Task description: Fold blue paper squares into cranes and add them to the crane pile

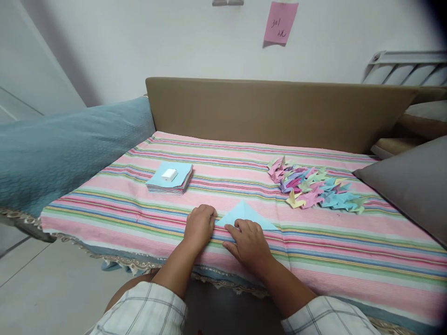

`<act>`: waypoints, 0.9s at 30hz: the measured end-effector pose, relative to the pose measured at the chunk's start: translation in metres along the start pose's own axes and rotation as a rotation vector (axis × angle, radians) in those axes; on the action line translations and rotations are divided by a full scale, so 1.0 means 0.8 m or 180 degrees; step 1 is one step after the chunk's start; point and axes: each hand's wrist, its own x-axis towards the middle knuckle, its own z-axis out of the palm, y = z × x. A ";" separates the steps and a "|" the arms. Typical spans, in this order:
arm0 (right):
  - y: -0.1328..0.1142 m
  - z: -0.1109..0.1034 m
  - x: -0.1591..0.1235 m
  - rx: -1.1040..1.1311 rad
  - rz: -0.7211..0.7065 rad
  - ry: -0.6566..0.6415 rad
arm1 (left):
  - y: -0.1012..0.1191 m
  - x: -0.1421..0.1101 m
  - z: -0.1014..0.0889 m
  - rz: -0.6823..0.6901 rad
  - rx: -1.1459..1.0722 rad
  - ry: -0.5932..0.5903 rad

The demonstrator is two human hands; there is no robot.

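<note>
A light blue sheet of origami paper (242, 211), folded into a triangle, lies on the striped cloth with its peak pointing away from me. My left hand (200, 226) is at the triangle's left corner, its fingers curled and closed there; the thumb is mostly hidden. My right hand (248, 239) rests over the near folded edge, fingertips touching the paper, thumb apart from the fingers on the cloth. To the left is a stack of square paper (169, 184) topped by a small white box-shaped object (169, 174). Several folded paper cranes (307, 186) in many colours lie in a heap at the right.
The pink striped cloth (104, 204) covers a sofa seat with a brown backrest (272, 114). A blue-covered armrest (77, 139) bounds the left side, a grey cushion (412, 186) the right. A pink note (280, 23) hangs on the wall.
</note>
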 end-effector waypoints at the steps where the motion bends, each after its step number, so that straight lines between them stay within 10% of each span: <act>1: 0.000 0.000 0.000 0.0027 0.0008 -0.0014 | -0.001 -0.005 -0.001 0.0146 0.0037 0.0012; 19: 0.000 0.002 -0.002 0.0092 0.0038 0.0000 | 0.000 -0.031 -0.007 0.0408 0.0837 0.0020; 27: 0.009 0.000 -0.006 0.0236 -0.0141 0.0052 | 0.005 -0.044 0.024 0.1284 0.0192 0.0126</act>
